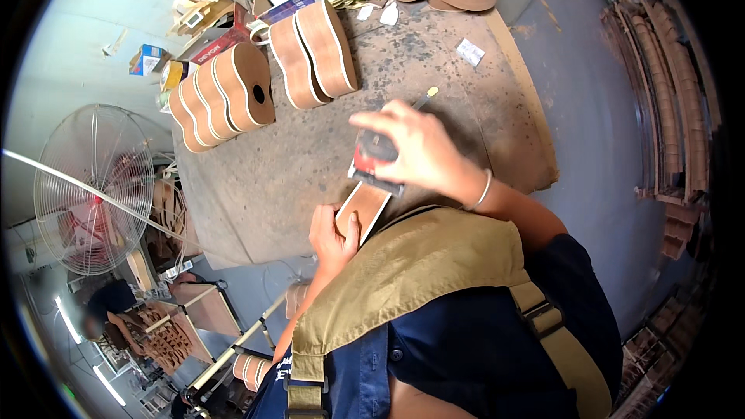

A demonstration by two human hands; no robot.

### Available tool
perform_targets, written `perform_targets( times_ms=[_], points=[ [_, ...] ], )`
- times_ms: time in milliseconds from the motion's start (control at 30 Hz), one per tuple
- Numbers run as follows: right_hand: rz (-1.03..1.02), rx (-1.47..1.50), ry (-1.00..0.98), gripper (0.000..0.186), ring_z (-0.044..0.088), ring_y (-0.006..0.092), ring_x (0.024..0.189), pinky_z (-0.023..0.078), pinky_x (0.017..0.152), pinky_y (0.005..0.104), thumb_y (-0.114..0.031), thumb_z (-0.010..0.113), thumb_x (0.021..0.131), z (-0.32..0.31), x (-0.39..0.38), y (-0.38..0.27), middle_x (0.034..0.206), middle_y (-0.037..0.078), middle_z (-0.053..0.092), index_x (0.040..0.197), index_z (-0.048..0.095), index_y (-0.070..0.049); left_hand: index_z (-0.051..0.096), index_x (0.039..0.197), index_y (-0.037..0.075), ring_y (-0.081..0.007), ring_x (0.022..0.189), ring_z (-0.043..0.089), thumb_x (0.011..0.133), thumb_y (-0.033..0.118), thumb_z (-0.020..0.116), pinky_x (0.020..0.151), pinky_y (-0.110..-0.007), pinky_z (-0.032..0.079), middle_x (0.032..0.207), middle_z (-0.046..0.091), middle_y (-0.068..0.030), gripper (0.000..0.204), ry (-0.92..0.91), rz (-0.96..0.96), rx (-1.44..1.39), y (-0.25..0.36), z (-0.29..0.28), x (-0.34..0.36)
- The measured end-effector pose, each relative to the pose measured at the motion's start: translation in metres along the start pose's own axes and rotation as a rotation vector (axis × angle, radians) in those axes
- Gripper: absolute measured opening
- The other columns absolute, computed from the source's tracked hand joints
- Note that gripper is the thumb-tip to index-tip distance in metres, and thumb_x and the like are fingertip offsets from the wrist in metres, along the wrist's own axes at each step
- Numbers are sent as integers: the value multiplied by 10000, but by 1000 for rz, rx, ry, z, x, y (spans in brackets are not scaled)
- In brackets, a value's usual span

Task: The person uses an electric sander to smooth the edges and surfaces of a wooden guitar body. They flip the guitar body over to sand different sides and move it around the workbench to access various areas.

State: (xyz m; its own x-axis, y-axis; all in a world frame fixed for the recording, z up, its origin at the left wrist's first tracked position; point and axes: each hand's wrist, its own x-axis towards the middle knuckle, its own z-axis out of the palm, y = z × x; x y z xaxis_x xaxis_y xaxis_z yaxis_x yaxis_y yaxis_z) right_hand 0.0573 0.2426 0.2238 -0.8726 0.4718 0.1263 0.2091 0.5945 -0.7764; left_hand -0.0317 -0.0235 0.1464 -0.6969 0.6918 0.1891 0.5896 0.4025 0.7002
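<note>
Khaki apron bib (pixel 411 260) is seen nearest, just right of the left fingers. White-edged wooden piece (pixel 365 207), probably a guitar body, is clamped between thumb and fingers of left hand (pixel 332 240); red-black palm sander (pixel 375 154) is gripped by right hand (pixel 421 149), beyond left fingertips. Edge could be gouged if sander is tilted; left fingers scuffed if grip is loosened.

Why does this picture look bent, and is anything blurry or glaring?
In the head view, the fisheye lens bows the right edge of the worktable and leaves black corners; the right hand and palm sander look blurred, probably from motion; the light tubes at lower left are washed-out white.
</note>
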Motion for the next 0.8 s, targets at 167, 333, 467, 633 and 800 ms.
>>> perform_targets(
  times_ms=[167, 333, 467, 633, 800],
  points=[
    [46, -33, -7, 699, 738, 373, 1028, 622, 920, 462, -237, 910, 744, 3, -14, 3, 1170, 129, 680, 1412, 706, -232, 711, 1055, 21, -402, 857, 659, 920, 172, 781, 762, -455, 531, 934, 665, -180, 214, -10, -13, -2, -8, 1, -3],
    [175, -33, 102, 672, 736, 386, 1003, 612, 910, 477, -272, 890, 734, -19, 6, 70, 1134, 157, 704, 1386, 738, -215, 712, 1051, 18, -409, 869, 665, 920, 170, 777, 769, -459, 534, 947, 673, -188, 210, -17, -13, -10, -5, 1, 1],
    [107, -115, 200, 681, 727, 381, 1020, 615, 886, 475, -211, 900, 737, -24, -10, 39, 1180, 144, 678, 1396, 732, -216, 712, 1046, 15, -410, 869, 665, 916, 167, 775, 771, -462, 533, 949, 673, -191, 210, -14, -37, -14, -6, 0, -1],
    [-53, -147, 58, 759, 698, 364, 1103, 629, 885, 468, -126, 887, 766, -8, -44, -27, 1296, 127, 619, 1489, 678, -227, 717, 1055, 15, -407, 872, 666, 908, 163, 776, 775, -462, 536, 955, 677, -188, 217, -46, -49, -3, -6, -2, 0],
    [-35, -201, 17, 806, 670, 359, 1143, 629, 862, 480, -128, 893, 736, 0, -47, -25, 1325, 108, 595, 1498, 651, -235, 723, 1069, 19, -406, 879, 668, 905, 165, 777, 779, -465, 539, 967, 680, -186, 226, -44, -65, 1, -3, -1, 0]
  ],
)
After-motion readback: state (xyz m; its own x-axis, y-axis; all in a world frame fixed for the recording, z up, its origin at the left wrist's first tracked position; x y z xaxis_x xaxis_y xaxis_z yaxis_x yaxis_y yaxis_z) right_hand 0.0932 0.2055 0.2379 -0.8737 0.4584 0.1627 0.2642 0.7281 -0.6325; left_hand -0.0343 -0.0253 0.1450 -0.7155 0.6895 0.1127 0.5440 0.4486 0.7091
